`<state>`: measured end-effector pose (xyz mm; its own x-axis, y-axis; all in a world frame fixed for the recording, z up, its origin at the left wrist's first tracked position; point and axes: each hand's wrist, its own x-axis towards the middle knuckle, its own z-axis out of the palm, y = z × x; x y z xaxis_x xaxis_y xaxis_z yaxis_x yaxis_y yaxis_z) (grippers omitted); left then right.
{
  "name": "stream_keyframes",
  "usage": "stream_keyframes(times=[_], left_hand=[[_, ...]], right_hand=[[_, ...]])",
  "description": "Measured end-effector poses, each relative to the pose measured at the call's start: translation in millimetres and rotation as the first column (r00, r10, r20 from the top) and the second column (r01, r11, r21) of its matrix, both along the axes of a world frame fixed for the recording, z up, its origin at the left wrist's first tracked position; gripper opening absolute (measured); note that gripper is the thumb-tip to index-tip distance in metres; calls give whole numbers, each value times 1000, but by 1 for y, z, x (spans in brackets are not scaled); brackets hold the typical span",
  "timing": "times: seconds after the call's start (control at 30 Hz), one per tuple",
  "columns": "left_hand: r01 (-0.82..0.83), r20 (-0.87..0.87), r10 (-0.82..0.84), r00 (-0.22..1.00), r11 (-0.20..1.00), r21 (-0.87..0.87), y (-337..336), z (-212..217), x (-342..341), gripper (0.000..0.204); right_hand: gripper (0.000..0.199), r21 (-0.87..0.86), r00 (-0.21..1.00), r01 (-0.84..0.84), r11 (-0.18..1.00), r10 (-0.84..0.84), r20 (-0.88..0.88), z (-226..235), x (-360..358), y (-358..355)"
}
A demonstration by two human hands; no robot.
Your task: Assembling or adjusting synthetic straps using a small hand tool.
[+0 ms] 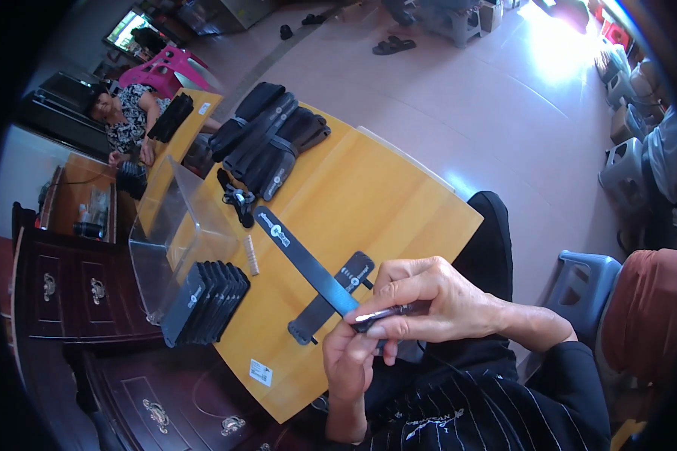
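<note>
One black strap point(305, 259) extends diagonally from the centre of the frame to the left hand point(347, 364) at lower centre, whose fingers are closed on its lower end. The right hand point(444, 304), adjacent at right, pinches a small dark object point(384, 314) with a bright metallic edge firmly between thumb and fingers; its exact type cannot be determined. A second strap point(316, 312) rests on the yellow tabletop point(402, 195), crossed in view by the first. Bundled straps point(271, 143) occupy the upper centre-left. A row of folded black pieces point(207, 304) stands at lower left, near a clear bin point(154, 255).
</note>
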<state>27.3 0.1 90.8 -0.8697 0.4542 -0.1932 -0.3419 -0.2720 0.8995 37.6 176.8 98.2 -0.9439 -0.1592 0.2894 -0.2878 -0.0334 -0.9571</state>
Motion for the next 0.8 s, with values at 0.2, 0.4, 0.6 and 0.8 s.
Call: stream_keyframes(times=[0.2,0.4,0.6,0.8], left_hand=[[70,116,-95,989,977,204,-3,-4,-8,21],[391,182,-394,901,919,56,-11,-11,20,23],[311,83,-310,947,950,-3,-44,-22,36,11],[105,14,-108,994,984,145,-60,-47,22,17]], right_hand=[[18,159,972,228,961,-214,-101,2,-13,-11],[39,207,707,697,687,-707,-33,-50,-153,87],[30,391,269,918,70,-834,-483,-56,-200,216],[16,588,568,805,77,-386,-727,-80,-174,106]])
